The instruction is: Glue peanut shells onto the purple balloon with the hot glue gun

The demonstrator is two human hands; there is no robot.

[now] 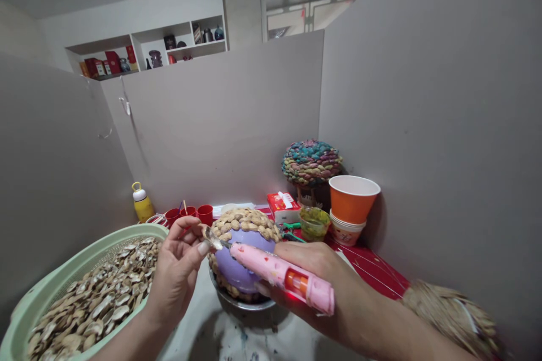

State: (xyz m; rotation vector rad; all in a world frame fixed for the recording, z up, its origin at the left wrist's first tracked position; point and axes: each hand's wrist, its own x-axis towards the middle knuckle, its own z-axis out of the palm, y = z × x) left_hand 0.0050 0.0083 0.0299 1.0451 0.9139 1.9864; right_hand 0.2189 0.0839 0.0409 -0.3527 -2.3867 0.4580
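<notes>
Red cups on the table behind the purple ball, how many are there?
3. The left red cup, the middle red cup with a stick in it, and the right red cup stand in a row by the yellow bottle. The left hand may hide more.

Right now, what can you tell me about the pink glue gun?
The pink glue gun is a slim, pen-like tool, seemingly plastic, with an orange translucent window along its body. The right hand grips it from below, holding it almost level, tip aimed left. Its thin metal nozzle touches a small shell pinched by the left hand, and a shiny blob sits at the tip. It hovers in front of a purple ball partly covered in shells.
</notes>
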